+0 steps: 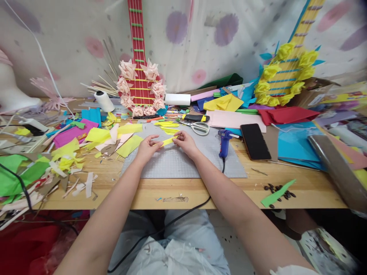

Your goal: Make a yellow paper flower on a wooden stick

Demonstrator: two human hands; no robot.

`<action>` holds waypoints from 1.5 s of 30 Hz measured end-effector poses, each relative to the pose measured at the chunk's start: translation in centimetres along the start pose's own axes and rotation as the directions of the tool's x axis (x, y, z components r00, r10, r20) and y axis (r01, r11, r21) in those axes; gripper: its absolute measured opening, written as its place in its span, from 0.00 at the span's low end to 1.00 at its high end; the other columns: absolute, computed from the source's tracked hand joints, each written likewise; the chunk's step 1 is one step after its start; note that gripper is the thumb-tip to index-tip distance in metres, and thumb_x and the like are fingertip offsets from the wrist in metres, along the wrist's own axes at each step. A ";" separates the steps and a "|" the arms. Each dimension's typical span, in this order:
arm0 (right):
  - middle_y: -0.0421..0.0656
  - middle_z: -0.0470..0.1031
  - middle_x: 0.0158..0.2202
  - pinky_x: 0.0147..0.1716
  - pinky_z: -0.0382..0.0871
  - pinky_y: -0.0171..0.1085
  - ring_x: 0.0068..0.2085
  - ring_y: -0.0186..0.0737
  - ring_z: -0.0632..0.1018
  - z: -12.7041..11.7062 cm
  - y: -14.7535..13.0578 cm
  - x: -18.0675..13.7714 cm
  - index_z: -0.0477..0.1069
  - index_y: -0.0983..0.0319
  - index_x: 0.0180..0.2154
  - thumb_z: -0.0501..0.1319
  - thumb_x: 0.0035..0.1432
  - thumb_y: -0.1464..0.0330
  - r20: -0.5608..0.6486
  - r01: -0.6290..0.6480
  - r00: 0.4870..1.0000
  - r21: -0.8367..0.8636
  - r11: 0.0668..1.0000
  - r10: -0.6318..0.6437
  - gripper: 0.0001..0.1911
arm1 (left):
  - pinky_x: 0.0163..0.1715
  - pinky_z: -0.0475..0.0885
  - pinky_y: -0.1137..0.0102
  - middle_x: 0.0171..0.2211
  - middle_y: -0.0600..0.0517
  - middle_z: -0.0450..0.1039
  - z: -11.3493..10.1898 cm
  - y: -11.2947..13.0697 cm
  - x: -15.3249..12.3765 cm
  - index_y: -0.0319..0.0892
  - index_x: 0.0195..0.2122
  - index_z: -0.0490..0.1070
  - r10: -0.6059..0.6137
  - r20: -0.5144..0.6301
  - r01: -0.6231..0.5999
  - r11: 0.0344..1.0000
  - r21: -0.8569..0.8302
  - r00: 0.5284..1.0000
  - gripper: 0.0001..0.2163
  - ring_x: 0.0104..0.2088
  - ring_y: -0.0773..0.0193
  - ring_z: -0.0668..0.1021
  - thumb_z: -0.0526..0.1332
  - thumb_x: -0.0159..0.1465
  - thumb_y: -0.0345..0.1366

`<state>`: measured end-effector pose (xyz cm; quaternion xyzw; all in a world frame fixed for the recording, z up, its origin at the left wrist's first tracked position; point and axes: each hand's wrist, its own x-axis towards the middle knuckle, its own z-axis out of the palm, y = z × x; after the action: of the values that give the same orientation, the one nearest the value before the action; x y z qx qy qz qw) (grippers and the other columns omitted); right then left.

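Note:
Between my two hands a short yellow paper strip (169, 141) is stretched above the grey cutting mat (172, 168). My left hand (149, 148) pinches its left end, and my right hand (185, 142) pinches the right end. Just beyond my fingers lie several more yellow paper strips (166, 124). A pair of scissors (199, 128) with pale handles rests past my right hand. The blue glue gun (224, 143) stands on the mat's right side, its black cord running over the table edge toward my lap.
Paper scraps (67, 152) litter the left side. A red paper guitar (140, 80) with pink flowers and a yellow one (282, 76) lean at the back. A phone (255, 142), blue sheets (298, 145) and dark seeds (282, 191) lie to the right.

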<state>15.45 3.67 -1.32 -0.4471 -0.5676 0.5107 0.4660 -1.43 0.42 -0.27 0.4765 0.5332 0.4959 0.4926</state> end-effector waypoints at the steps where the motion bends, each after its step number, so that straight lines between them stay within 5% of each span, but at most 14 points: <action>1: 0.32 0.65 0.19 0.24 0.60 0.31 0.22 0.28 0.67 0.0 0.0 0.0 0.61 0.60 0.31 0.60 0.41 0.66 0.007 0.007 1.000 -0.006 1.000 -0.007 0.12 | 0.29 0.72 0.70 0.26 0.51 0.74 0.0 -0.1 0.1 0.36 0.45 0.66 0.002 0.014 -0.002 1.000 0.024 1.000 0.27 0.27 0.64 0.78 0.68 0.43 0.39; 18: 0.32 0.66 0.20 0.25 0.62 0.32 0.23 0.29 0.68 0.0 0.7 0.4 0.60 0.59 0.31 0.59 0.43 0.66 -0.039 -0.004 0.999 -0.036 0.999 0.003 0.11 | 0.28 0.72 0.71 0.19 0.57 0.72 -0.2 0.1 0.0 0.37 0.43 0.64 -0.014 0.069 0.010 0.999 0.053 0.998 0.28 0.24 0.66 0.77 0.68 0.40 0.35; 25: 0.39 0.71 0.34 0.34 0.64 0.36 0.36 0.35 0.72 0.7 -0.1 0.0 0.60 0.60 0.36 0.64 0.39 0.65 0.019 0.163 0.987 -0.153 0.975 -0.162 0.20 | 0.29 0.72 0.69 0.20 0.56 0.72 0.0 -0.2 0.1 0.39 0.39 0.63 0.001 0.072 -0.004 0.999 0.037 0.997 0.26 0.23 0.65 0.77 0.69 0.39 0.38; 29: 0.37 0.70 0.29 0.32 0.64 0.36 0.30 0.33 0.71 1.5 -0.3 0.0 0.62 0.59 0.35 0.63 0.40 0.66 0.006 0.124 0.992 -0.183 0.975 -0.125 0.17 | 0.29 0.72 0.68 0.20 0.57 0.72 0.0 -0.1 -0.1 0.39 0.39 0.63 -0.009 0.078 0.007 0.999 0.031 0.997 0.27 0.23 0.65 0.77 0.70 0.38 0.39; 45: 0.36 0.73 0.24 0.32 0.66 0.34 0.28 0.32 0.74 0.0 -0.7 0.5 0.62 0.60 0.32 0.64 0.39 0.66 -0.080 -0.090 0.991 0.186 0.978 0.107 0.16 | 0.28 0.72 0.71 0.19 0.55 0.72 -0.3 -0.8 0.5 0.39 0.35 0.66 -0.036 0.080 0.032 0.998 0.047 0.996 0.22 0.24 0.63 0.78 0.69 0.39 0.37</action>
<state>15.34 4.09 -0.62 -0.4527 -0.4742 0.5623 0.5040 -1.75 0.89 -1.08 0.4984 0.5321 0.4553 0.5111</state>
